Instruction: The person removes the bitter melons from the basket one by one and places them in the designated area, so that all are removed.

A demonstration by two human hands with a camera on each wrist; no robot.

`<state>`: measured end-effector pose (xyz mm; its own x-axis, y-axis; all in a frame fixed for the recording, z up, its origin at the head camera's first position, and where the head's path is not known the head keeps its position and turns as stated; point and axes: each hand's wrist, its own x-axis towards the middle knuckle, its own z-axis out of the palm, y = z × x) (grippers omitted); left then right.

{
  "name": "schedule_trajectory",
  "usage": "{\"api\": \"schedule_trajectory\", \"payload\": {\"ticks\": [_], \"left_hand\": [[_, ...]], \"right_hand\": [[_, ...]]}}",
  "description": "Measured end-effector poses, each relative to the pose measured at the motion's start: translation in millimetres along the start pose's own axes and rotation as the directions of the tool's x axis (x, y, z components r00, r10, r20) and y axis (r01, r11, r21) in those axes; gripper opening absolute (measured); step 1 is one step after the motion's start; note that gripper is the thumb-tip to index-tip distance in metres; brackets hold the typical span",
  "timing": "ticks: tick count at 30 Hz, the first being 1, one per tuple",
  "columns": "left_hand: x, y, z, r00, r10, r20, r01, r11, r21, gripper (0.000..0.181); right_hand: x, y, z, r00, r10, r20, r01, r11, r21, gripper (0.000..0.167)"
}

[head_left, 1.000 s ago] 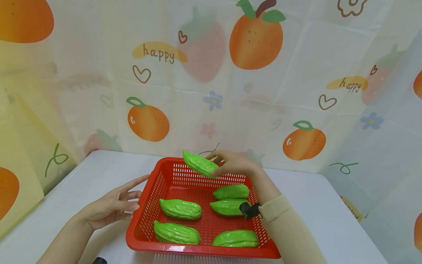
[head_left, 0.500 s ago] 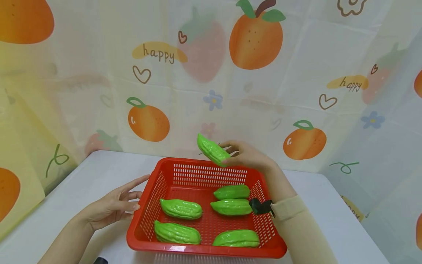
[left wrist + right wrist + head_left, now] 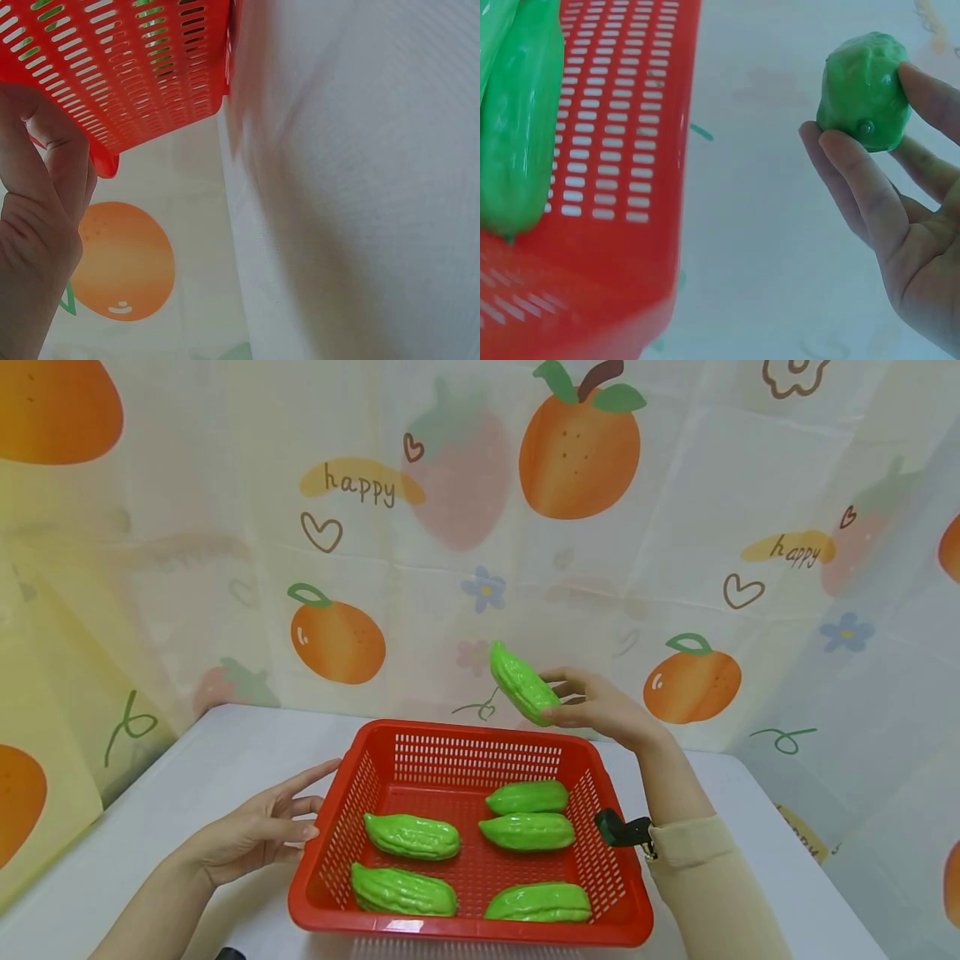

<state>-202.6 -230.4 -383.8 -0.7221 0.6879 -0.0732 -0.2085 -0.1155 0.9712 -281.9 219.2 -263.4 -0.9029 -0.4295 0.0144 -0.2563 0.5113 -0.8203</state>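
Observation:
High behind the back right corner of the red plastic basket (image 3: 472, 930), my right hand (image 3: 600, 706) holds a green bitter melon (image 3: 522, 683) tilted between thumb and fingers. Its blunt end faces the camera in the right wrist view, where the bitter melon (image 3: 864, 94) is apart from the basket rim. My left hand (image 3: 251, 831) rests its fingertips against the basket's left side, with thumb and fingers spread. In the left wrist view the fingers (image 3: 64, 161) touch near the rim, and part of the contact is hidden.
Several bitter melons lie in the basket, among them a front left bitter melon (image 3: 402, 890) and a back right bitter melon (image 3: 527, 797). A white table (image 3: 247, 743) bears the basket. Behind hangs a fruit-printed curtain (image 3: 585, 593).
My right hand has carried the bitter melon up and to the right, from above the basket to behind its back right rim. The left hand and basket stay nearly still.

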Motion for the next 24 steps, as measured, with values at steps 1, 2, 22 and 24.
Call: {"api": "schedule_trajectory", "payload": {"ticks": [1, 2, 22, 24], "left_hand": [[0.1, 0.1, 0.0, 1.0, 0.001, 0.001, -0.001, 1.0, 0.0, 0.073], [0.1, 0.1, 0.0, 1.0, 0.002, 0.002, -0.002, 1.0, 0.0, 0.073], [-0.7, 0.8, 0.8, 1.0, -0.01, -0.015, 0.01, 1.0, 0.001, 0.071], [-0.2, 0.6, 0.7, 1.0, -0.009, -0.012, 0.009, 1.0, -0.001, 0.071]], "right_hand": [[-1.8, 1, -2, 1.0, 0.0, -0.007, 0.0, 1.0, 0.004, 0.054], [-3.7, 2, -4, 1.0, 0.0, -0.014, 0.0, 1.0, 0.007, 0.054], [-40.3, 40, -25, 0.991, 0.051, -0.125, -0.053, 0.999, -0.012, 0.057], [-44.4, 43, -29, 0.989, 0.056, -0.14, -0.059, 0.998, -0.016, 0.058]]}}
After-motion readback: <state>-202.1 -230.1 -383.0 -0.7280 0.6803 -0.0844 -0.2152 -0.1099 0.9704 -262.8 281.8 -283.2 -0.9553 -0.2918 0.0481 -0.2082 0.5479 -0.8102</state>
